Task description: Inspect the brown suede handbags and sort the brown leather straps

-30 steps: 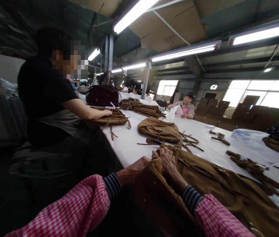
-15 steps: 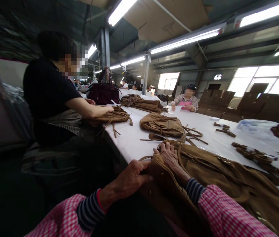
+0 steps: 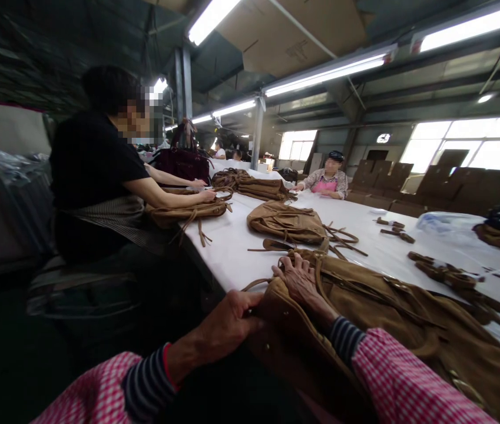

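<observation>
A large brown bag (image 3: 377,306) with straps and metal fittings lies across the near table edge, part of it hanging toward me. My left hand (image 3: 225,327) pinches the bag's near edge between thumb and fingers, beside a panel (image 3: 285,335) with small metal studs. Over the top of the same bag, my right hand (image 3: 300,282) is bent, its fingers curled around the brown material near a strap. Its palm side is hidden. Just beyond it lies a second brown bag (image 3: 287,222) with loose straps.
The white table (image 3: 356,218) stretches away. At left, a co-worker in black (image 3: 99,165) handles another brown bag (image 3: 188,213). A dark purple bag (image 3: 183,162) stands behind. Strap bundles (image 3: 448,277) and clear plastic (image 3: 448,225) lie right. Another co-worker (image 3: 327,179) sits opposite.
The view has shifted slightly. My hands keep their hold on the bag with little change. The co-worker at left has reached both arms forward over the bag there.
</observation>
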`<state>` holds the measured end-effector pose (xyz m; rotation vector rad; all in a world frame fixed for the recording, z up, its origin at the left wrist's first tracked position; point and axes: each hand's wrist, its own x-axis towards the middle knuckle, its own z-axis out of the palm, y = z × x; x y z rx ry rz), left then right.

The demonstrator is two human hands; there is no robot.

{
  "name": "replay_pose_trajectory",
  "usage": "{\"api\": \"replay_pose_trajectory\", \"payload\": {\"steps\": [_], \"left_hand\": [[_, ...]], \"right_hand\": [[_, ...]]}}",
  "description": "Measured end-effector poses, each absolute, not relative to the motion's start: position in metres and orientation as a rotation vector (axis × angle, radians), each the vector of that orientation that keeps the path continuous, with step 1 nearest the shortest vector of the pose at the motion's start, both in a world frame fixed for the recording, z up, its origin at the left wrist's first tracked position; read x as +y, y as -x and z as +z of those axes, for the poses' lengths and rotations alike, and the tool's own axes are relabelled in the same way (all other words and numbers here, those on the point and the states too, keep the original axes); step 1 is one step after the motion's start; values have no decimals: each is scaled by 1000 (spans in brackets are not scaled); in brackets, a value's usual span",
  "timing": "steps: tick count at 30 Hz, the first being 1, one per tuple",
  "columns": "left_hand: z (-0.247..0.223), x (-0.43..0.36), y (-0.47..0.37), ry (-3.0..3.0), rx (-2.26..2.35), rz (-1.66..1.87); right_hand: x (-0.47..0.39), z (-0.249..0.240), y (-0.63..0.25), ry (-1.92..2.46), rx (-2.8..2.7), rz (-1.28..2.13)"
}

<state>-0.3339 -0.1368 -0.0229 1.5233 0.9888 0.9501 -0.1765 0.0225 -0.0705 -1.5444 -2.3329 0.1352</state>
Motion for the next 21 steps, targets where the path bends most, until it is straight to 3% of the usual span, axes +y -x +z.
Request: {"api": "replay_pose_trajectory", "payload": {"steps": [15,19,21], "left_hand": [[-43,-127,323,-1464,773,985],[-54,-139,321,-1707,1036,1006],[-59,-148,313,-1873,1237,1022]], "right_hand": [[47,-91,157,1484,-2350,139],[56,-93,143,1426,-2395,210],[60,-95,136,1390,-2414,70]]}}
